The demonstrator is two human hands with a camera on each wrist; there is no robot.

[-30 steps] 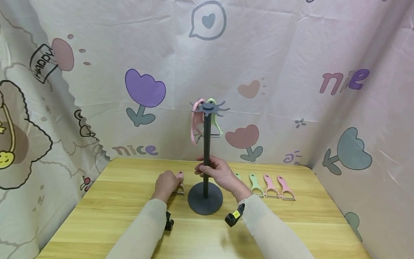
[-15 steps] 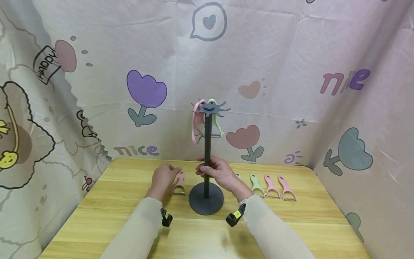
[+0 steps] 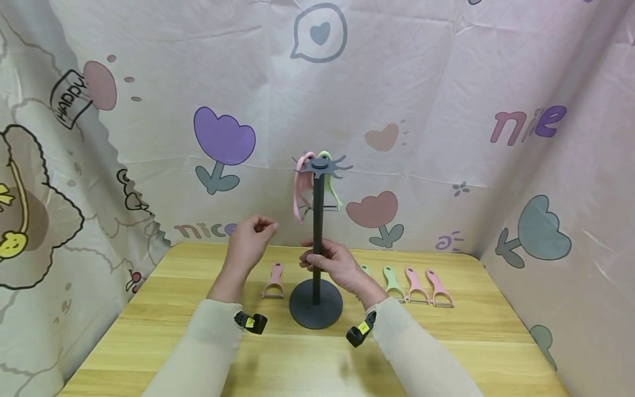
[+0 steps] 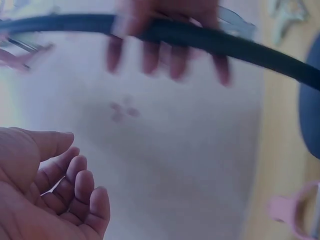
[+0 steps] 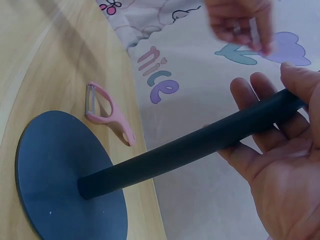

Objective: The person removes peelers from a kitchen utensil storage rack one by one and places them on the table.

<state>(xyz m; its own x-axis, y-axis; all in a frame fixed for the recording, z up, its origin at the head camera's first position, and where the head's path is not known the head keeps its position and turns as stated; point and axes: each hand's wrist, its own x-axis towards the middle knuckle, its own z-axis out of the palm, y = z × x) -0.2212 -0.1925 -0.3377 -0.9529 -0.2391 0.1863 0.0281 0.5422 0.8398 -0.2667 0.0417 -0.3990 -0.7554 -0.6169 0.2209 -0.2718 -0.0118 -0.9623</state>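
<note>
My right hand (image 3: 334,264) holds the upright pole of a dark grey hanging stand (image 3: 317,220), its thumb and fingers around the pole in the right wrist view. Up in the air left of the pole, my left hand (image 3: 250,242) has loosely bent fingers with nothing between them, as the left wrist view also shows. Below it a pink peeler (image 3: 276,281) lies on the table, left of the stand's round base (image 3: 302,311). From the stand's hooked top (image 3: 319,165) hang pink peelers (image 3: 299,190) and a green peeler (image 3: 333,190), on the far and left sides.
Right of the stand lies a row of peelers on the wooden table (image 3: 446,353): a green peeler (image 3: 392,284), pink peelers (image 3: 415,286), and another green one partly behind my right wrist. A patterned cloth (image 3: 421,82) hangs behind and at both sides.
My left hand has let go of the pink peeler on the table and risen above it, toward the cloth. The right hand stays on the pole.
</note>
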